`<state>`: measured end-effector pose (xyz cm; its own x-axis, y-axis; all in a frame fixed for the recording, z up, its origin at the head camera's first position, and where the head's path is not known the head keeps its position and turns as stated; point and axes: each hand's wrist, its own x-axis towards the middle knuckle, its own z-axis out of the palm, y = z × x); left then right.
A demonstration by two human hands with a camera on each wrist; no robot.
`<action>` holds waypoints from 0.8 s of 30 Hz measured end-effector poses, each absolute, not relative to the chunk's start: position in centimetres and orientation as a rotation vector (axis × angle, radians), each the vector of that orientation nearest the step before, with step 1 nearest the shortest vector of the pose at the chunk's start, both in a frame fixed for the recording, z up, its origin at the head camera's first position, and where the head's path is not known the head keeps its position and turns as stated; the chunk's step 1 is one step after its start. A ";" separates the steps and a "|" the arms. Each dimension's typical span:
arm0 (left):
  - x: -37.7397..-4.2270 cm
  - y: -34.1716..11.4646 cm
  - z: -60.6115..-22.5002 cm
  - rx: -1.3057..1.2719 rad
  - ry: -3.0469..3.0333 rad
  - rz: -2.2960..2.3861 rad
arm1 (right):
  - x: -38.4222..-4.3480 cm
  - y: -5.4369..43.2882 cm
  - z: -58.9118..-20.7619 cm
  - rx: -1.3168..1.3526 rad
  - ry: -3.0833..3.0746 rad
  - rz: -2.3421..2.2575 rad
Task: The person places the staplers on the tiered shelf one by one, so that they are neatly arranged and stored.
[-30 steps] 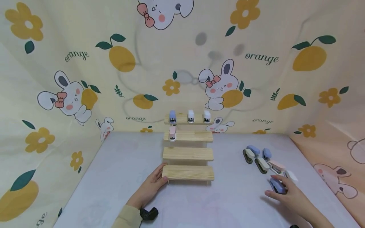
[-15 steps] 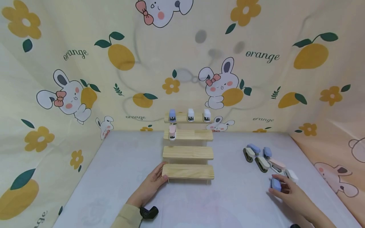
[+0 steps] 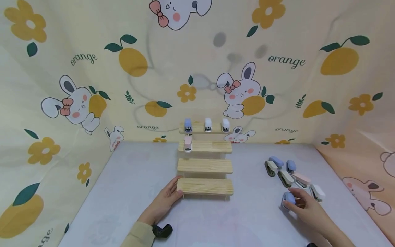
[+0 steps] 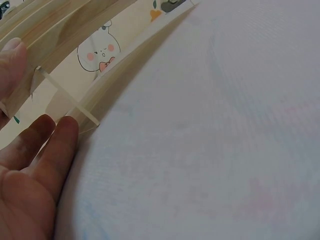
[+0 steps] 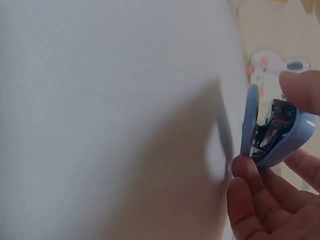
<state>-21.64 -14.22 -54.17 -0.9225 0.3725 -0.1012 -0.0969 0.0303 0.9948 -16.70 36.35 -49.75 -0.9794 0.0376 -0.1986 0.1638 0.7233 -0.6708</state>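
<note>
A blue mini stapler (image 3: 289, 198) is pinched between the thumb and fingers of my right hand (image 3: 308, 209), just left of the loose staplers. The right wrist view shows this stapler (image 5: 302, 131) from its side, with its metal insides visible and its shadow on the table. My left hand (image 3: 164, 200) grips the left end of the lowest shelf of a four-step wooden rack (image 3: 205, 186). Its thumb (image 4: 12, 62) lies on the shelf's edge in the left wrist view, with fingers beside a thin leg. On the top step stand a blue stapler (image 3: 188, 126) and two white ones; a pink stapler (image 3: 188, 144) stands at the left of the second.
Several loose staplers lie to the right on the table: blue ones (image 3: 290, 166), cream-and-dark ones (image 3: 286, 178), a pink one (image 3: 302, 178) and a white one (image 3: 317, 192). A patterned cloth (image 3: 169, 61) with rabbits and oranges surrounds the white table (image 3: 135, 164).
My right hand has closed its pinch on the blue stapler, turned it and carried it left, away from the white one. My left hand stays on the rack.
</note>
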 end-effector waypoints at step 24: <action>-21.5 -14.0 -54.4 0.292 1.975 1.989 | -21.9 23.7 -43.8 -0.345 2.993 -1.399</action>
